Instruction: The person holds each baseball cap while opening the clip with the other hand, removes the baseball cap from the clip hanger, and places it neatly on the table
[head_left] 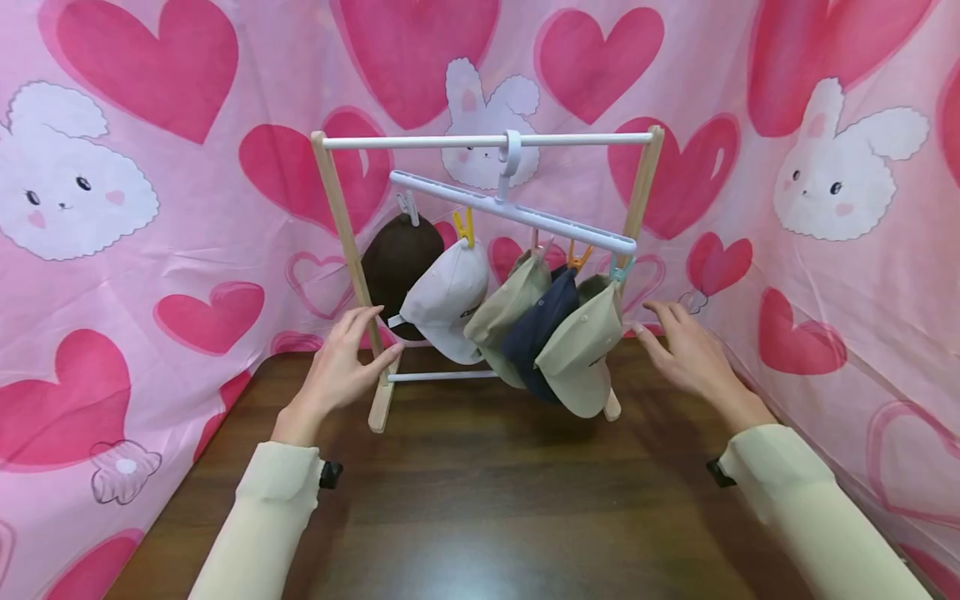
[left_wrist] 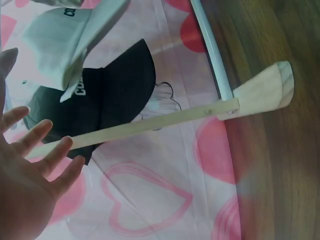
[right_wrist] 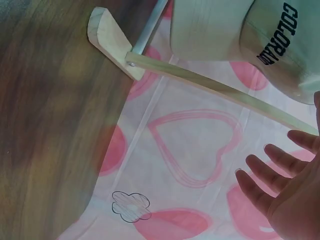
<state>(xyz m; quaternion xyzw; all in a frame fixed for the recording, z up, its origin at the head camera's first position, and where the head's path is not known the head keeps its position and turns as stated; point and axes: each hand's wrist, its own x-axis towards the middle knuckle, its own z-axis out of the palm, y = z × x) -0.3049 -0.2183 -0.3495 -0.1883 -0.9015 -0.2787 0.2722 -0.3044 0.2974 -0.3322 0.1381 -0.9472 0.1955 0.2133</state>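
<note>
A lilac clip hanger hangs by its hook from the white top bar of a small wooden rack, its right end lower. Clothes pegs hold several caps along it: a dark brown cap, a white cap, a khaki cap, a navy cap and a beige cap with dark lettering. Beside the rack's left post is my left hand, fingers spread and holding nothing. To the right of the beige cap, my right hand has its fingers extended and grips nothing.
The rack stands on a dark wooden table, with a white lower bar between its feet. Pink cloth printed with hearts and rabbits surrounds the table at the back and sides.
</note>
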